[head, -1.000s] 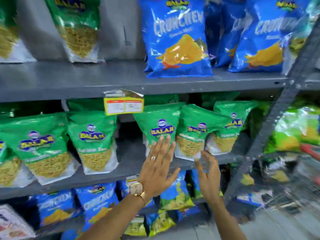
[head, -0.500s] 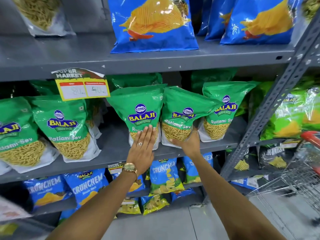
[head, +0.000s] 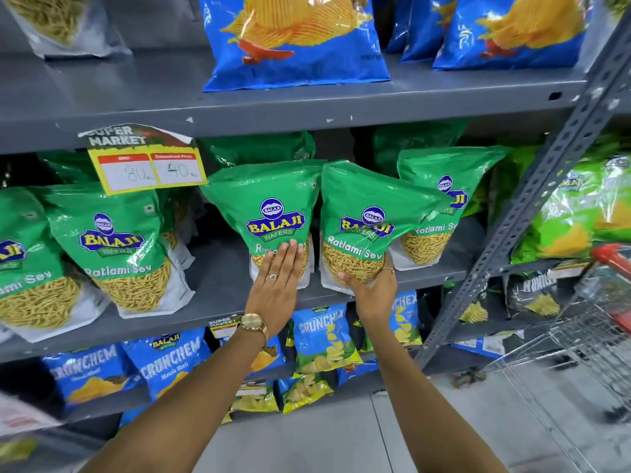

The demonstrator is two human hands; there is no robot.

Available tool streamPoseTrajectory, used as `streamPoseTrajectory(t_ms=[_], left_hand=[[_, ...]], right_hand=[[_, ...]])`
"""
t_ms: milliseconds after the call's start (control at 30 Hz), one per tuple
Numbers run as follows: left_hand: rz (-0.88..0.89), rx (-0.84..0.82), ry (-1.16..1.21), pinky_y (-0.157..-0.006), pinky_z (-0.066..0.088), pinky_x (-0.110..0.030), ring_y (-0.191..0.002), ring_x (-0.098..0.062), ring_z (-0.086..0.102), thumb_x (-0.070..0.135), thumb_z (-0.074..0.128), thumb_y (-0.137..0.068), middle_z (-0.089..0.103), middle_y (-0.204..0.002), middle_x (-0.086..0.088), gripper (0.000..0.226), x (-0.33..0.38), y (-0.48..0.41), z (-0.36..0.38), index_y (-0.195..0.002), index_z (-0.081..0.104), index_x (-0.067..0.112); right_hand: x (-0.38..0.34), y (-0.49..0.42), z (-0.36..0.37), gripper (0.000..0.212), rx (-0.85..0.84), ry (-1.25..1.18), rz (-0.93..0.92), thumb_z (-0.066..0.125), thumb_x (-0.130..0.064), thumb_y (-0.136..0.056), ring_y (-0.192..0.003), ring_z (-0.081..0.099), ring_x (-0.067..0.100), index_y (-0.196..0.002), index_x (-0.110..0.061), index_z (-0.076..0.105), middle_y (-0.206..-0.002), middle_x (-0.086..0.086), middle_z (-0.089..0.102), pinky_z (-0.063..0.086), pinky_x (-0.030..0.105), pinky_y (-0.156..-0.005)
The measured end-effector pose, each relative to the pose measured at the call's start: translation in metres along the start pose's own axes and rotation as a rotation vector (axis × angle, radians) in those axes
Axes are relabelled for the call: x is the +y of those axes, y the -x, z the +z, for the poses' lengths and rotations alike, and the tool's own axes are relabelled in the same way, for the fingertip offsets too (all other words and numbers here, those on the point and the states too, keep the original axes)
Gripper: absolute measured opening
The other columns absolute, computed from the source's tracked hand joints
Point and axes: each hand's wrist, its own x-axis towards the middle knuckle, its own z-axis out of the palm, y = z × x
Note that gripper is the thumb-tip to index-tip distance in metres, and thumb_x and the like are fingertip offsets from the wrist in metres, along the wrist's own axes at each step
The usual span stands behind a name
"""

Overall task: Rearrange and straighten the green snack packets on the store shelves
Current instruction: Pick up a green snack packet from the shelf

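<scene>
Glossy crinkled green packets [head: 269, 213]: left hand [head: 278, 281] flat, right hand [head: 370, 285] cupping.

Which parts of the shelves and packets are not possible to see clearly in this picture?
Head view only:
- Packet under the left hand: product name half covered by its fingers.
- Packet held by the right hand: bottom edge hidden by the palm.
- Rear green packets: labels blocked by the front row.
- Trolley: blurred, cut by the right edge.
- Top blue bags: names cut off above.
</scene>
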Motion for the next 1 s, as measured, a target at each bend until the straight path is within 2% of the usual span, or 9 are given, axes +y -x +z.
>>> streamPoseTrajectory(t_ms=[133, 333, 467, 533, 633, 700, 767, 900, 1000], left_hand=[[0.026, -0.082, 0.017, -0.123, 0.0, -0.045, -0.149, -0.032, 0.009, 0.007, 0.057, -0.081, 0.006, -0.162, -0.018, 0.086, -0.004, -0.002, -0.012, -0.152, 0.009, 0.0], [0.138, -0.135, 0.226, -0.122, 0.004, -0.046, -0.151, -0.03, 0.008, 0.068, 0.038, -0.088, 0.01, -0.161, -0.018, 0.098, -0.007, 0.009, -0.046, -0.153, 0.008, 0.001], [0.06, -0.059, 0.769, -0.124, -0.003, -0.035, -0.152, -0.016, -0.007, 0.068, 0.045, -0.084, -0.002, -0.164, -0.007, 0.102, -0.003, 0.014, -0.09, -0.154, -0.002, 0.009], [-0.142, -0.095, 1.25, -0.124, 0.011, -0.035, -0.151, -0.011, 0.009, 0.066, 0.053, -0.079, 0.009, -0.163, 0.003, 0.098, -0.001, 0.008, -0.127, -0.154, 0.007, 0.021], [-0.428, 0.073, 1.696, -0.1, 0.042, -0.022, -0.114, 0.011, 0.054, 0.056, 0.055, -0.078, 0.061, -0.12, 0.032, 0.055, -0.011, 0.001, -0.179, -0.126, 0.048, 0.029], [-0.535, 0.186, 1.749, -0.093, 0.047, -0.029, -0.093, 0.007, 0.061, 0.052, 0.053, -0.079, 0.069, -0.093, 0.026, 0.03, -0.026, -0.003, -0.199, -0.1, 0.06, 0.032], [-0.578, 0.274, 1.766, -0.096, 0.05, -0.046, -0.096, -0.01, 0.064, 0.052, 0.056, -0.081, 0.071, -0.093, 0.015, 0.024, -0.046, -0.002, -0.215, -0.091, 0.069, 0.034], [-0.602, 0.39, 1.729, -0.077, 0.051, -0.032, -0.077, -0.005, 0.058, 0.038, 0.056, -0.091, 0.068, -0.073, 0.018, 0.024, -0.091, -0.001, -0.243, -0.076, 0.069, 0.025], [-0.628, 0.405, 1.758, -0.069, 0.046, -0.042, -0.079, -0.023, 0.051, 0.056, 0.062, -0.082, 0.06, -0.082, -0.008, 0.044, -0.123, -0.003, -0.267, -0.084, 0.065, 0.013]], right_hand=[[0.003, 0.025, -0.012, 0.1, 0.053, -0.057, 0.0, 0.084, -0.054, -0.05, -0.117, 0.058, 0.028, -0.135, -0.019, 0.043, -0.127, 0.005, 0.062, 0.052, 0.047, -0.094], [-0.006, 0.08, -0.04, 0.093, 0.08, -0.065, -0.01, 0.087, -0.047, -0.052, -0.103, 0.065, 0.021, -0.131, -0.017, 0.047, -0.112, 0.002, 0.068, 0.055, 0.046, -0.089], [-0.026, 0.121, -0.057, 0.094, 0.052, -0.014, -0.112, 0.077, -0.054, -0.051, -0.104, 0.06, 0.019, -0.132, -0.018, 0.048, -0.113, -0.002, 0.065, 0.051, 0.039, -0.089], [-0.042, 0.14, -0.062, 0.095, 0.041, 0.015, -0.186, 0.071, -0.057, -0.049, -0.106, 0.056, 0.015, -0.132, -0.016, 0.048, -0.113, -0.005, 0.062, 0.046, 0.031, -0.088], [-0.07, 0.168, -0.063, 0.083, -0.011, 0.004, -0.276, 0.077, -0.05, -0.049, -0.098, 0.055, -0.014, -0.123, -0.02, 0.053, -0.102, -0.024, 0.063, 0.042, 0.007, -0.079], [-0.082, 0.18, -0.06, 0.08, -0.04, -0.022, -0.296, 0.086, -0.039, -0.049, -0.092, 0.056, -0.022, -0.12, -0.022, 0.055, -0.092, -0.036, 0.065, 0.042, 0.001, -0.073], [-0.094, 0.193, -0.053, 0.076, -0.067, -0.031, -0.294, 0.091, -0.034, -0.051, -0.094, 0.06, -0.015, -0.118, -0.029, 0.054, -0.096, -0.04, 0.064, 0.047, 0.01, -0.076], [-0.117, 0.213, -0.032, 0.069, -0.111, -0.062, -0.315, 0.089, -0.041, -0.055, -0.096, 0.063, -0.004, -0.114, -0.04, 0.054, -0.101, -0.026, 0.069, 0.052, 0.018, -0.078], [-0.142, 0.22, -0.014, 0.078, -0.145, -0.093, -0.36, 0.088, -0.051, -0.054, -0.102, 0.065, 0.01, -0.123, -0.038, 0.053, -0.107, -0.013, 0.07, 0.055, 0.037, -0.086]])
